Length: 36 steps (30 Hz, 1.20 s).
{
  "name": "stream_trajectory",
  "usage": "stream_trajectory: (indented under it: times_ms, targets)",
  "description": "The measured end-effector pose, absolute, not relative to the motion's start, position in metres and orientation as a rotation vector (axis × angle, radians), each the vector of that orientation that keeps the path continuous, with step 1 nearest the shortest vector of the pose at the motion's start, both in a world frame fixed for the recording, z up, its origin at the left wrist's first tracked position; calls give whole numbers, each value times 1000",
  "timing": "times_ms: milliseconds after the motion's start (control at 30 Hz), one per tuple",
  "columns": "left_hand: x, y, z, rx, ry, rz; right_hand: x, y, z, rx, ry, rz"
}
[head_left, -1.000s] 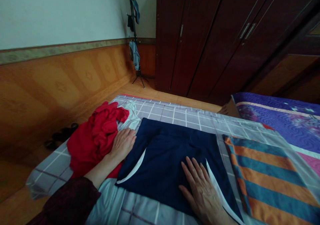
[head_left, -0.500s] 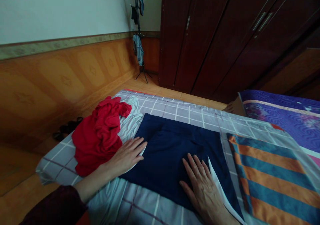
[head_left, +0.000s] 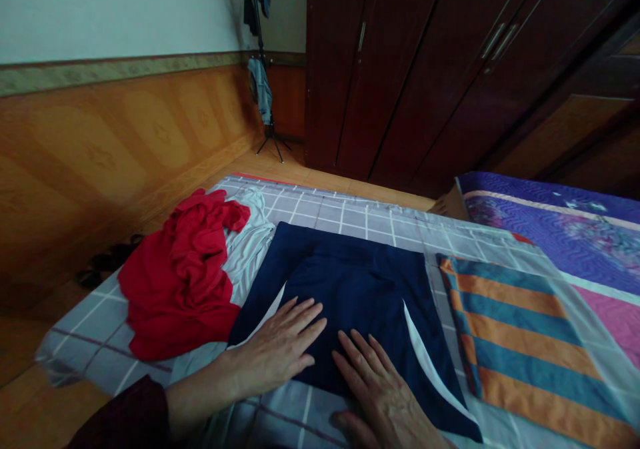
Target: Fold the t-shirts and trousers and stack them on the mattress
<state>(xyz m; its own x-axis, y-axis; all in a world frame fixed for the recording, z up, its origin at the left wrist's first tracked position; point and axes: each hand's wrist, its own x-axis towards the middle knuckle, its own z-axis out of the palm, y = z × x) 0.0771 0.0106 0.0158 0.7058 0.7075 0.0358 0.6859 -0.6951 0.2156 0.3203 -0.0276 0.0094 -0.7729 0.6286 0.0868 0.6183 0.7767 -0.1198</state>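
A navy blue garment with curved white side panels (head_left: 345,276) lies flat on a checked grey cloth (head_left: 380,226). My left hand (head_left: 280,342) rests flat on its lower left part, fingers spread, close to the left white stripe. On the lower middle lies my right hand (head_left: 377,389), palm down with fingers stretched out, its thumb off the garment's near edge. Neither hand grips anything. Left of the navy garment is a crumpled red garment (head_left: 185,276), partly over a pale light-green cloth (head_left: 253,236).
A folded orange and teal striped fabric (head_left: 525,342) lies at the right. Beyond it is a purple quilted cover (head_left: 540,209). A dark red wardrobe (head_left: 390,69) and a coat stand (head_left: 260,49) stand behind. Dark shoes (head_left: 107,259) are on the floor at left.
My left hand has slid rightward over the navy garment, away from its left edge. My right hand has moved left and nearer to me, uncovering the right white stripe. The view has shifted slightly.
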Motion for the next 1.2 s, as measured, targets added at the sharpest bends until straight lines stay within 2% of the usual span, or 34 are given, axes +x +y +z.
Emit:
stream_trajectory:
  times_ms: [200, 500, 700, 867, 1000, 1200]
  targets:
    - [83, 32, 10, 2681, 1160, 101, 324, -12, 2, -1264, -2695, 21]
    - [75, 28, 10, 2685, 1156, 52, 392, -30, -22, -1598, -2439, -295]
    - [79, 28, 10, 2721, 1094, 30, 409, -37, -31, -1709, -2236, -262]
    - [88, 33, 34, 2715, 1009, -106, 410, -39, -30, -1735, -2172, -247]
    - [110, 43, 53, 2760, 831, -27, 404, -27, -18, -1704, -2262, -237]
    - [161, 53, 26, 2759, 521, 80, 414, 34, 2, -1714, -2499, -32]
